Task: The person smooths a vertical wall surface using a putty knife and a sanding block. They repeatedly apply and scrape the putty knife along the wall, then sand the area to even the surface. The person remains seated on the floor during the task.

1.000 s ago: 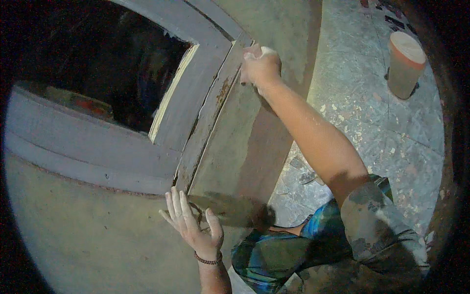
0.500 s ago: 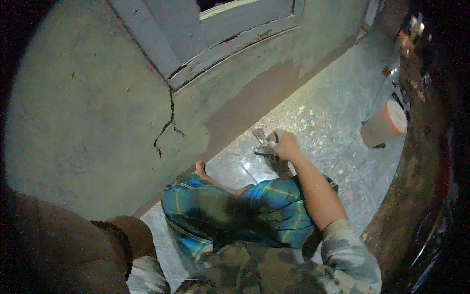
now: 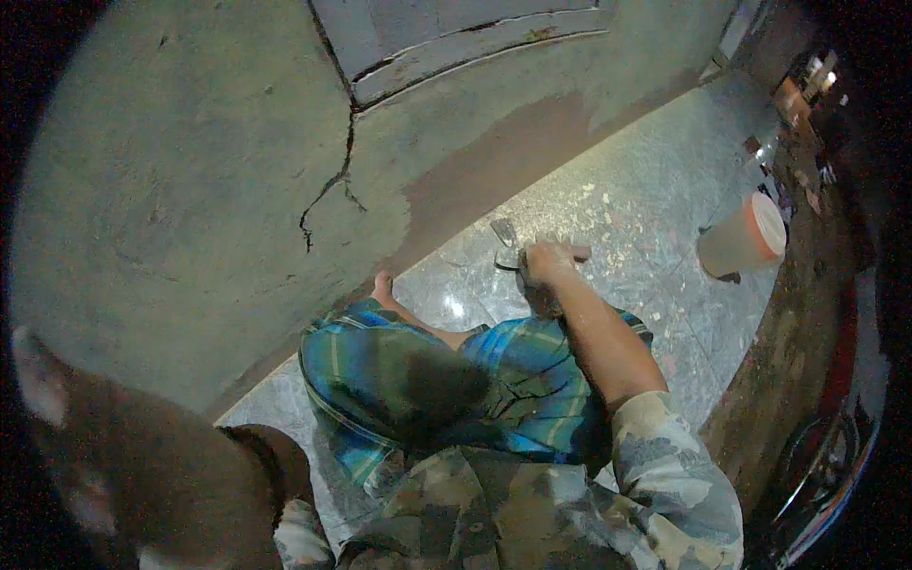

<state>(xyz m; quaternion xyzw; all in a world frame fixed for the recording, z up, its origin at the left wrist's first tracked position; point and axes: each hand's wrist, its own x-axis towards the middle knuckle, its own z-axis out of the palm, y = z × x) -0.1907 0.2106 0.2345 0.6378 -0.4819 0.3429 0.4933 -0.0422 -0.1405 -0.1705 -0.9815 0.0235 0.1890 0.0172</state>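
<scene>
My right hand (image 3: 551,260), whitish with dust, is low over the floor in front of my knees. Its fingers look closed, with a short brown stub jutting out to the right; finger or handle, I cannot tell. Just left of it are a small flat grey blade (image 3: 503,230), like a scraper's, and a dark curved strip (image 3: 508,265). Whether the blade joins what is in the hand is hidden. My left hand (image 3: 47,385) is raised close at the left edge, dark and blurred, its fingers unclear. A dark bracelet circles that wrist.
Pale flakes (image 3: 589,198) are scattered over the grey floor. A cracked greenish wall (image 3: 218,161) rises at left and ahead, below a grey frame (image 3: 475,47). An orange-rimmed container (image 3: 736,242) stands at right. My bare foot (image 3: 382,285) is near the wall.
My view has shifted, so the wall and floor sit higher. My right hand has turned, and the brown stub now shows on its right. My left hand has come into view at the left edge.
</scene>
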